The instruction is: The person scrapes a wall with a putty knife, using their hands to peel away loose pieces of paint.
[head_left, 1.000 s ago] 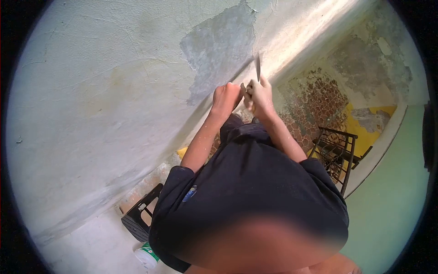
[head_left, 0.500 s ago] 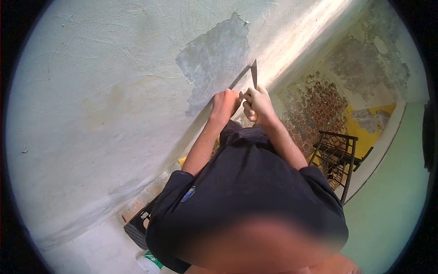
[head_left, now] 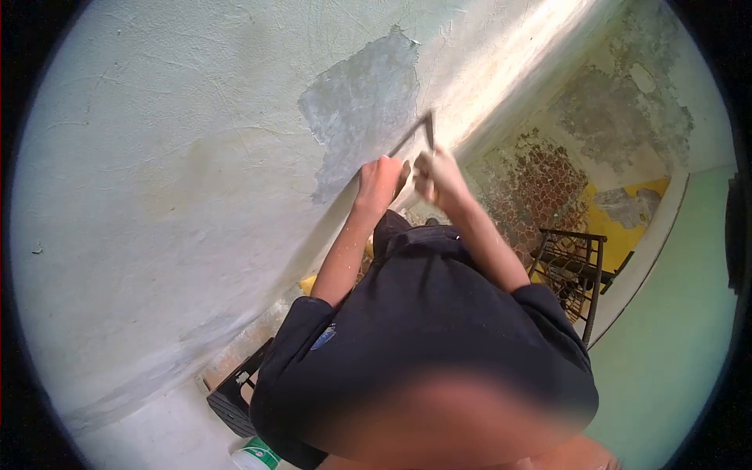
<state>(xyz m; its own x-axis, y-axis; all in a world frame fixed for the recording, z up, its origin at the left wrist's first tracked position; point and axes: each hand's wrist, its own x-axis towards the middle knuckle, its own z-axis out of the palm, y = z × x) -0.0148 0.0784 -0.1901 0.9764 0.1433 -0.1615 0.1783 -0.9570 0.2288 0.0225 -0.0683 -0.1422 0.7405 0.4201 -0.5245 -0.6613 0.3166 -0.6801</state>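
Your left hand (head_left: 381,178) and right hand (head_left: 435,176) are both closed around the handle of the scraper (head_left: 423,131), side by side and nearly touching. Its blade sticks out just beyond your knuckles, edge against the wall (head_left: 196,157), at the lower rim of the bare grey patch (head_left: 360,102).

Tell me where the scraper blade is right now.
In the head view the scraper blade sits upper centre, held up by both hands, left hand and right hand, against the wall beside the bare grey patch.
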